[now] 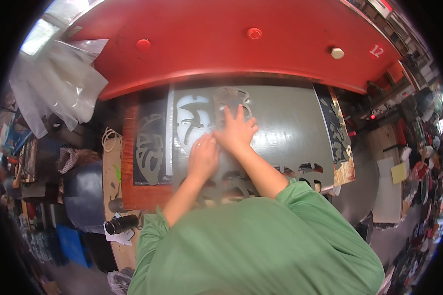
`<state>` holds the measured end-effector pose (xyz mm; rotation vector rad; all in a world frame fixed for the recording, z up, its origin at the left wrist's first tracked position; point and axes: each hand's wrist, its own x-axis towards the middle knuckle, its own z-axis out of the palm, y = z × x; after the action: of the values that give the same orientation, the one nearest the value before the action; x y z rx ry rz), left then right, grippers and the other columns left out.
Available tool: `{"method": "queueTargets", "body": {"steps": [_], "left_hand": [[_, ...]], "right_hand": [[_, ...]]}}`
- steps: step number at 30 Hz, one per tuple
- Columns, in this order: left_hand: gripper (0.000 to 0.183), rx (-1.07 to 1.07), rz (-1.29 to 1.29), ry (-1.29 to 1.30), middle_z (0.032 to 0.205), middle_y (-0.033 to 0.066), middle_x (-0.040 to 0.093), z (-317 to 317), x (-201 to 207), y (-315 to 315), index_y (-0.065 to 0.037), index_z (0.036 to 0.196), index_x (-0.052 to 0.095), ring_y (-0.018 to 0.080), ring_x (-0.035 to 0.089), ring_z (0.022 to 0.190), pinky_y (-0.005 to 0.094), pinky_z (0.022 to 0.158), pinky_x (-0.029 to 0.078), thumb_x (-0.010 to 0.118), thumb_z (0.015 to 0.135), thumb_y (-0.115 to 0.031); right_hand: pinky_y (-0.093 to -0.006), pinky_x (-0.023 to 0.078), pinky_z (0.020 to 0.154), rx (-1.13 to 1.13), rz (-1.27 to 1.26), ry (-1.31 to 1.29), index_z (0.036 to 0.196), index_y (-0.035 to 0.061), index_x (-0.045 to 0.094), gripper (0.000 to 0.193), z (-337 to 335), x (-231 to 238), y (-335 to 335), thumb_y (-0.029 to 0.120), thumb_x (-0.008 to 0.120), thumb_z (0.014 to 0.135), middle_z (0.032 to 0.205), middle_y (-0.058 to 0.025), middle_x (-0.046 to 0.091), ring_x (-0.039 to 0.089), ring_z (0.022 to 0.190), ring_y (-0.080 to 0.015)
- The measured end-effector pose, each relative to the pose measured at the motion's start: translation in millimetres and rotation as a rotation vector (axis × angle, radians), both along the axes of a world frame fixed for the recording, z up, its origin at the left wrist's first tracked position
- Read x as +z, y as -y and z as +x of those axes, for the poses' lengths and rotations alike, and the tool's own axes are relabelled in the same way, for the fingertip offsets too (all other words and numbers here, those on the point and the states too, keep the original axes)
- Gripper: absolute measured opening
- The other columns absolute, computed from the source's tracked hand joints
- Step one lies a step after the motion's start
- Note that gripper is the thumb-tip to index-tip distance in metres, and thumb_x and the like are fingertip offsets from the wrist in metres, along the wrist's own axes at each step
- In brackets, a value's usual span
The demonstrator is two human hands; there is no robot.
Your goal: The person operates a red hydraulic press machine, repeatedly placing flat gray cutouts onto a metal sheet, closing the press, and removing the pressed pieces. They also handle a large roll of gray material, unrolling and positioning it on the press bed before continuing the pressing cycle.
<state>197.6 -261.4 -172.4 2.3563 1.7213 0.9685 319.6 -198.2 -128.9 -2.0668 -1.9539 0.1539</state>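
Curvy cutting die (233, 97) lies near the far edge of the grey sheet (285, 128), a little left of its middle, beneath our right hand (237, 132), whose fingers spread wide. Our left hand (205, 155) sits close beside it, fingers together; we cannot tell whether it holds anything. Pale curved shapes (200, 105) show near the sheet's left edge, cut-outs (311, 168) along its near edge. Beyond stands a red press (197, 49).

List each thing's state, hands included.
Right hand: fingers spread over patterned template
Left hand: fingers together, on or just above grey sheet
Patterned template: lying flat, partly covered
Grey sheet: flat, openings cut at left and near edge
Clear plastic bag: crumpled
Black cylinder: lying on its side
Centre red button: pressed or not, unclear
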Motion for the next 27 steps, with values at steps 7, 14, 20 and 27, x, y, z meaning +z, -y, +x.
{"method": "queueTargets", "body": {"steps": [7,14,20,27], "left_hand": [[0.043,-0.061,-0.089,-0.080,0.134,0.0172,0.056,50.0,91.2,52.1,0.001,0.127,0.057,0.0362,0.046,0.132,0.0459,0.114,0.033,0.063,0.088,-0.017],[0.043,-0.021,-0.109,-0.207,0.125,0.0147,0.062,27.5,57.8,26.6,-0.002,0.123,0.061,0.0323,0.050,0.128,0.0431,0.112,0.035,0.066,0.086,-0.025],[0.042,-0.078,-0.329,0.171,0.093,0.0141,0.064,86.5,96.9,-28.2,0.000,0.106,0.060,0.0307,0.063,0.090,0.0410,0.082,0.050,0.065,0.089,-0.039],[0.033,-0.120,-0.547,0.941,0.087,0.0053,0.060,127.6,71.8,-36.9,-0.003,0.115,0.054,0.0115,0.057,0.073,0.0287,0.062,0.048,0.054,0.100,-0.033]], "right_hand": [[-0.0532,0.040,0.099,0.012,-0.116,-0.293,0.141,0.0236,0.052,0.083,72.0,106.0,43.6,0.042,0.079,0.065,0.152,-0.0172,0.036,0.044,0.127,-0.0439],[-0.0334,0.046,0.096,0.160,-0.297,-1.573,0.147,-0.0022,0.038,0.072,130.7,52.5,-9.6,0.018,0.068,0.084,0.130,-0.0155,0.057,0.056,0.117,-0.0213],[-0.0336,0.044,0.099,0.166,-0.287,-1.667,0.148,-0.0023,0.035,0.073,146.6,33.3,-20.3,0.018,0.067,0.086,0.139,-0.0173,0.047,0.050,0.123,-0.0229],[-0.0357,0.041,0.105,0.175,-0.339,-1.671,0.148,-0.0040,0.035,0.076,143.5,55.1,-6.2,0.015,0.071,0.084,0.151,-0.0207,0.038,0.044,0.133,-0.0268]]}}
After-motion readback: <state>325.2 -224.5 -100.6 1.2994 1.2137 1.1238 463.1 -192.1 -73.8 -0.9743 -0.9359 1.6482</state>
